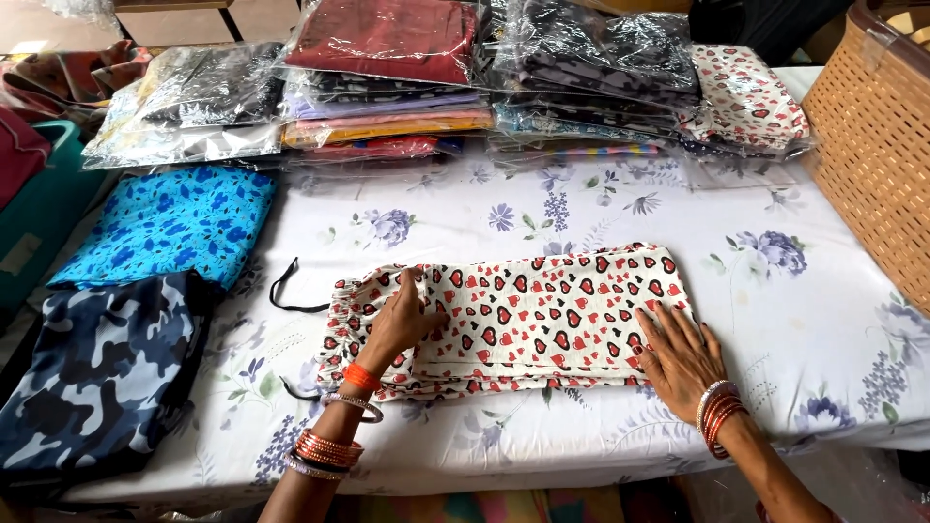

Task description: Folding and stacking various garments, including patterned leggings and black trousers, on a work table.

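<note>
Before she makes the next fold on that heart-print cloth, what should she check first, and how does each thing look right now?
1. Left hand flat on the heart-print cloth: ok.
2. Right hand pressing the cloth's right end: ok.
3. Cloth edges lined up: not ok, the left end looks ruffled.
4. Black drawstring tucked in: not ok, it trails onto the floral sheet.
5. Room on the sheet around the cloth: ok.
6. Layers underneath lying smooth: cannot tell.
</note>
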